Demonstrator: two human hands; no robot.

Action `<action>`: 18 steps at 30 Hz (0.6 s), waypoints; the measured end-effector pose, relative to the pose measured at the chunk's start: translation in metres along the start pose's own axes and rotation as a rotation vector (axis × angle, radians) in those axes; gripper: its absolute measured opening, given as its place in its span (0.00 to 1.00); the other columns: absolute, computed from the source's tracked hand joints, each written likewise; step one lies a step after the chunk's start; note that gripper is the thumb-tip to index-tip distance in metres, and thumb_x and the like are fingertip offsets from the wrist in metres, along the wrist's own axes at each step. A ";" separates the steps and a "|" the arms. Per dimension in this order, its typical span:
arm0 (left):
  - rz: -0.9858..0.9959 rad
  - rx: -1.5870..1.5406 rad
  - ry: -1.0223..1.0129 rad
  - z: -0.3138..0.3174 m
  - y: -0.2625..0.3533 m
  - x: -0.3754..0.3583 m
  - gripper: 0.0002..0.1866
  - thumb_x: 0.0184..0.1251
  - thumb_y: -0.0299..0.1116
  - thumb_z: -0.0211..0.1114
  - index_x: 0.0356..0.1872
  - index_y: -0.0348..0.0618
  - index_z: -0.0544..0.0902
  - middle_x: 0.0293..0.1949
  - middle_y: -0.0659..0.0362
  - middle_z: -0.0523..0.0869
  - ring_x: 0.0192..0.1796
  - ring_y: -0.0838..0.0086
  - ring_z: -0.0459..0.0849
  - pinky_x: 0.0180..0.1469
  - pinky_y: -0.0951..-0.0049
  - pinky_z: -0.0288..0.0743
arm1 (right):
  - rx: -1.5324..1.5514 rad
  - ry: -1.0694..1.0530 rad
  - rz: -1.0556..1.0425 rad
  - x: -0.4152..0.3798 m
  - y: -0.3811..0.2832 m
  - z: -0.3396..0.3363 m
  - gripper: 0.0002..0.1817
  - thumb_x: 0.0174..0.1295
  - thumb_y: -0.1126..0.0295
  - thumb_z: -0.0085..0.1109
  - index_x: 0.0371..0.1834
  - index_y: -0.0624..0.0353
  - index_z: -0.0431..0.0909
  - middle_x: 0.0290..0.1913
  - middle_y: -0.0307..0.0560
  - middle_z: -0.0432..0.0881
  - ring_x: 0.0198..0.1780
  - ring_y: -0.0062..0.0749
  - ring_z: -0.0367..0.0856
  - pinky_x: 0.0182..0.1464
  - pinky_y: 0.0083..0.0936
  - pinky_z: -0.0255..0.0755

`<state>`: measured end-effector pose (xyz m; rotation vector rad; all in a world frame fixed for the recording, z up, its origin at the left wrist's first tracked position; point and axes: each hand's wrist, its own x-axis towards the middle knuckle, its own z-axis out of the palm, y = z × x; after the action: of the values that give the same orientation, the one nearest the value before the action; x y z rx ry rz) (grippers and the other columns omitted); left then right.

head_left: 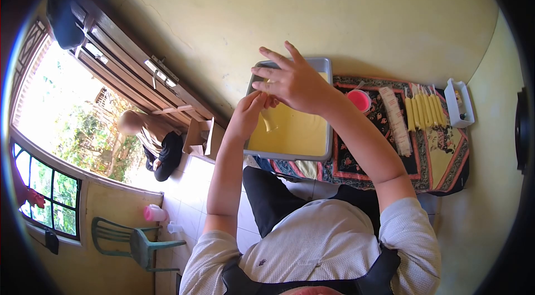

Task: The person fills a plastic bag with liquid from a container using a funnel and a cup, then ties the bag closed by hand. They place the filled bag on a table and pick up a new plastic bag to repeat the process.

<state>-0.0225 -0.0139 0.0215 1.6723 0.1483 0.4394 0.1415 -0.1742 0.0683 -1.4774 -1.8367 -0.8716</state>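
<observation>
My left hand (249, 112) is closed, its fingertips pinched at the neck of a small clear plastic bag (270, 122) with pale yellow liquid in it. My right hand (295, 84) meets it at the same neck; its thumb and forefinger look pinched there, partly hidden, while the other fingers spread out. The bag hangs over a grey rectangular tub (327, 142) holding yellow liquid. Several filled yellow plastic tubes (424, 109) lie side by side on the patterned cloth to the right.
A pink container (359, 100) and a long pale packet (395, 122) rest on the patterned cloth (356, 169). A white tray (458, 103) stands at the far right. Leftward are a cardboard box (200, 138), a seated person (161, 142), a green chair (139, 245) and a pink jug (155, 213).
</observation>
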 end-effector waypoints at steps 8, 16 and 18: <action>-0.074 0.225 0.003 0.007 0.009 -0.003 0.20 0.93 0.36 0.51 0.44 0.31 0.84 0.42 0.60 0.86 0.48 0.75 0.80 0.58 0.71 0.74 | -0.059 0.076 -0.008 -0.031 0.002 0.035 0.07 0.73 0.64 0.67 0.46 0.51 0.92 0.62 0.35 0.94 0.84 0.43 0.76 0.86 0.75 0.55; -0.132 0.289 0.022 0.018 0.006 -0.002 0.17 0.92 0.34 0.53 0.39 0.35 0.80 0.42 0.59 0.86 0.49 0.75 0.82 0.59 0.72 0.76 | -0.057 0.127 0.030 -0.051 0.014 0.053 0.05 0.74 0.66 0.66 0.42 0.48 0.91 0.58 0.33 0.95 0.83 0.42 0.77 0.84 0.75 0.57; -0.113 0.299 0.024 0.018 0.004 -0.003 0.16 0.91 0.33 0.53 0.38 0.35 0.79 0.41 0.59 0.86 0.49 0.75 0.82 0.59 0.71 0.76 | -0.051 0.129 0.017 -0.053 0.020 0.057 0.05 0.73 0.67 0.66 0.40 0.47 0.90 0.59 0.30 0.95 0.83 0.43 0.78 0.84 0.74 0.57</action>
<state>-0.0190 -0.0326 0.0233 1.9408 0.3384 0.3650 0.1676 -0.1558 -0.0054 -1.4309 -1.7168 -0.9892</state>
